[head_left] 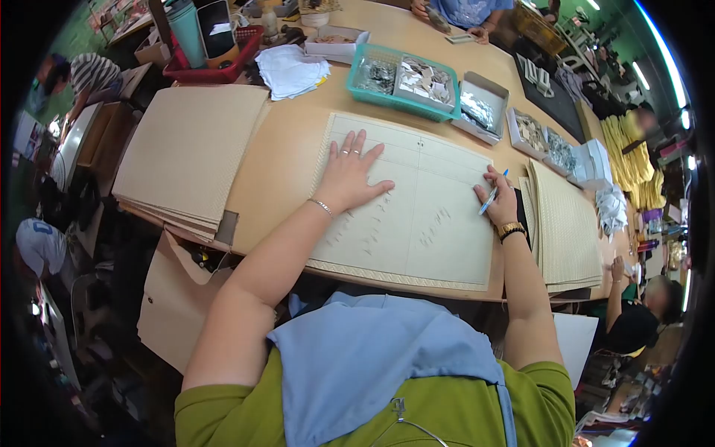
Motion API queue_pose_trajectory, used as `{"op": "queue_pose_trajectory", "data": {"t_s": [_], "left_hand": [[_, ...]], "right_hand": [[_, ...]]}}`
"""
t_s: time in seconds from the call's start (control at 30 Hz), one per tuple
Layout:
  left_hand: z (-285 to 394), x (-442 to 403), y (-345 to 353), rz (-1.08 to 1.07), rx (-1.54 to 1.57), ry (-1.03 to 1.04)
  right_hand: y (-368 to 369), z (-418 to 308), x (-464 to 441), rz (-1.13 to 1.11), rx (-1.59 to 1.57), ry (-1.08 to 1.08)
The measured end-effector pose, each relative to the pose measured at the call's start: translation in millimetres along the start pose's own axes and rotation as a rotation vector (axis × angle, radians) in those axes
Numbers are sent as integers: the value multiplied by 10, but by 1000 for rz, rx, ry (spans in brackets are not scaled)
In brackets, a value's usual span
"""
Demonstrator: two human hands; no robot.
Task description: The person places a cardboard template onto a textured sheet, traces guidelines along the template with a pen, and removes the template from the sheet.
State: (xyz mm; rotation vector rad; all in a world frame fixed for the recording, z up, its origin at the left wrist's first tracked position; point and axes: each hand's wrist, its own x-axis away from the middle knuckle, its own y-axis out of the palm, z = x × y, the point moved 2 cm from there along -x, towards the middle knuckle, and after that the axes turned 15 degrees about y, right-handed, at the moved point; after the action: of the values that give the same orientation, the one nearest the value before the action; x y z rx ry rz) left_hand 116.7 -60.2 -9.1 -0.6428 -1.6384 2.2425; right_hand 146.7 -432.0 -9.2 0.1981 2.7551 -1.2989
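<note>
A large pale sheet (406,216) with thin lines and handwritten marks lies on a textured sheet, whose patterned edge shows along the front. My left hand (352,173) rests flat on its upper left part, fingers spread, with nothing in it. At the sheet's right edge, my right hand (500,200) holds a blue and white pen (488,201) between its fingers, the pen slanting up to the right. Just beyond the sheet stands a teal basket (404,109) with small pieces and a white box inside.
Stacked beige sheets (194,149) lie at left, and textured sheets (562,223) at right. Small boxes (484,108) line the far right side. A white cloth (293,71) and a red tray (212,73) sit at the back left. A co-worker's hands (477,33) are across the table.
</note>
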Motion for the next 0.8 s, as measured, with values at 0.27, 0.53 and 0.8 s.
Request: {"op": "queue_pose_trajectory", "data": {"t_s": [0.27, 0.53, 0.8], "left_hand": [[35, -11, -18, -25, -2, -31], [13, -4, -9, 17, 19, -28], [17, -1, 3, 14, -13, -31]], "right_hand": [[310, -700, -312, -54, -739, 243], [922, -1097, -579, -150, -517, 153], [880, -1295, -510, -131, -269, 97]]}}
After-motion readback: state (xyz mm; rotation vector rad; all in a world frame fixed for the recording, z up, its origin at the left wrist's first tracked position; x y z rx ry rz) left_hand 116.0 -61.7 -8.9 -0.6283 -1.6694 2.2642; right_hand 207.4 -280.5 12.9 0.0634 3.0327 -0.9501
